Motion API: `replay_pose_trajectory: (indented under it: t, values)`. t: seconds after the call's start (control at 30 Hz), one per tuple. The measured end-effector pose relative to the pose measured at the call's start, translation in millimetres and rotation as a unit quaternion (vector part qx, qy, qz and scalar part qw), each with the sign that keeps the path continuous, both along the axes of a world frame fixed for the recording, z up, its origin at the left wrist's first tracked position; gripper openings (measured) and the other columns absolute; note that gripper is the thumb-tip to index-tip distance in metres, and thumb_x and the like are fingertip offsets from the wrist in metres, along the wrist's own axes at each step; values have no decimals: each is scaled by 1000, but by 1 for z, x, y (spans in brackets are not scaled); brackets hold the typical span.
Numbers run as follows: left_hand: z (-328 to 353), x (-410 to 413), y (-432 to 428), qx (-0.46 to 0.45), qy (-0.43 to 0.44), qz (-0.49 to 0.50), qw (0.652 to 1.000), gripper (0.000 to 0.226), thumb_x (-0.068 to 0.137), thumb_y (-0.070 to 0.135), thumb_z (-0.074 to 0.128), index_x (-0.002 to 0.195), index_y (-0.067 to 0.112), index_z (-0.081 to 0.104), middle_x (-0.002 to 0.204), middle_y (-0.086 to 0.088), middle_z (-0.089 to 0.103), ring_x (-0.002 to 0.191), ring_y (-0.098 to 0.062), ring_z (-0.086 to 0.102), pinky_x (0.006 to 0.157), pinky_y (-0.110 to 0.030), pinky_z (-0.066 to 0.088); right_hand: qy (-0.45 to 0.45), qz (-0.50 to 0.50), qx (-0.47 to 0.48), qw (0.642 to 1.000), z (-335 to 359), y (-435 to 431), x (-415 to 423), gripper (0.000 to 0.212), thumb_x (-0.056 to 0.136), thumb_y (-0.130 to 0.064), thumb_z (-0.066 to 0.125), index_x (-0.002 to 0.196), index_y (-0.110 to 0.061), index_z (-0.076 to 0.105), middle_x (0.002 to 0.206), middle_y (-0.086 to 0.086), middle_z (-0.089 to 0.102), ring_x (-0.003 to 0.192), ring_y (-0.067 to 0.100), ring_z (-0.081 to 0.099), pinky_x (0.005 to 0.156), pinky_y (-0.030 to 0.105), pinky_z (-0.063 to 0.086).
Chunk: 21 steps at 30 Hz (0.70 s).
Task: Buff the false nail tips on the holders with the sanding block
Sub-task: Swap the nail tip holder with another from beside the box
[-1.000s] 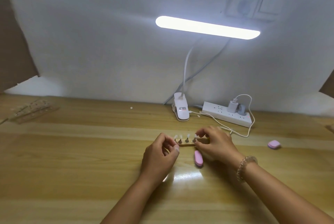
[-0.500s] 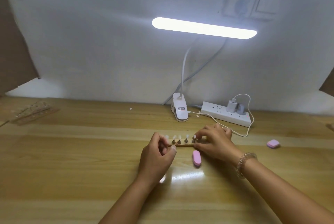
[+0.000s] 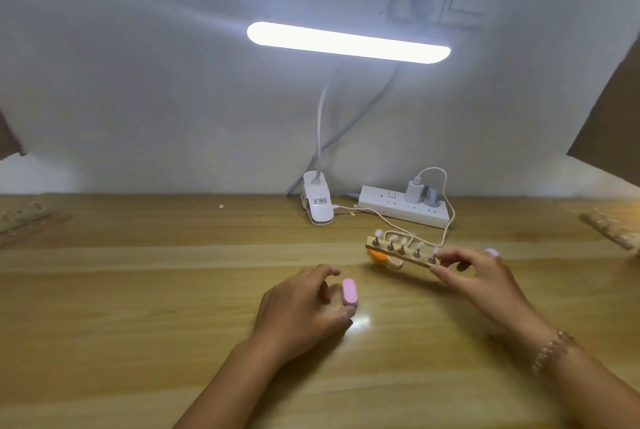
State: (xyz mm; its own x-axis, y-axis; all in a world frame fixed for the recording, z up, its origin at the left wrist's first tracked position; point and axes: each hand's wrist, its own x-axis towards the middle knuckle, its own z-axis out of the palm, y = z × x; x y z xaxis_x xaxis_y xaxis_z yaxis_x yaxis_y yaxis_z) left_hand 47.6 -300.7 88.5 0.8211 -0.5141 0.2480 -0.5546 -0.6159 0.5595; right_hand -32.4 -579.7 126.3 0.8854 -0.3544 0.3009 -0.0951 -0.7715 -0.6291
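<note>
Reaching for the sanding block (image 3: 349, 291) looks like the step in hand here, no buffing going on yet. The left hand (image 3: 301, 305) sits low over the table (image 3: 138, 290) with its fingers half curled and spread around the pink block, which lies flat on the wood just beside the fingertips. The thumb seems to be at the block's near end, but I can't tell if it's actually touching, and nothing looks gripped. The right hand (image 3: 485, 276) pinches the right end of the wooden holder (image 3: 410, 258) between thumb and fingers. The strip sits tilted and seems to be up off the table, though an orange thing (image 3: 378, 256) under its left end makes that hard to call. The false nail tips (image 3: 379, 232) stand in a row on little pegs along the top, five by my count. A second pink block (image 3: 491, 252) peeks out behind the right hand, and a white cable (image 3: 381, 218) runs just behind the holder. Next move imo: close the left fingers on the block's long sides, lift it and bring it across to the first tip while the right hand steadies the holder. Those tips are just perched on pegs, so I'd go light or they'll pop off
</note>
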Motion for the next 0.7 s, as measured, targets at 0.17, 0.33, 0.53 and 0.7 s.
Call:
replay_pose_trajectory:
  t: [0.17, 0.33, 0.53, 0.7]
  values:
    - [1, 1, -27, 4, -8, -16, 1000, 37, 79, 55, 65, 111, 42, 53, 96, 21, 60, 93, -1, 58, 71, -25, 42, 4, -219, 69, 973, 0, -89, -47, 16, 82, -30, 77, 96, -23, 72, 90, -3, 70, 80, 11, 60, 69, 20, 46]
    - [3, -11, -75, -22, 5, -39, 999, 33, 78, 54, 66, 102, 39, 48, 85, 24, 62, 84, -4, 58, 65, -26, 41, -9, -361, 115, 925, -4, -155, -74, 22, 87, -30, 71, 103, -15, 72, 107, 11, 71, 93, 28, 62, 89, 42, 49]
    - [-2, -25, -130, -19, 17, -89, 996, 33, 77, 55, 63, 96, 39, 41, 86, 29, 59, 81, -4, 57, 57, -16, 32, 11, -419, 85, 904, -5, -184, -63, 36, 96, -35, 58, 106, -4, 73, 113, 22, 67, 103, 40, 59, 88, 40, 44]
    - [-2, -26, -158, -9, 13, -103, 995, 36, 74, 61, 60, 96, 41, 39, 93, 32, 58, 82, 2, 54, 58, -13, 32, 67, -494, 40, 866, -3, -210, -33, 52, 100, -44, 47, 117, 1, 65, 124, 26, 62, 115, 43, 57, 89, 42, 45]
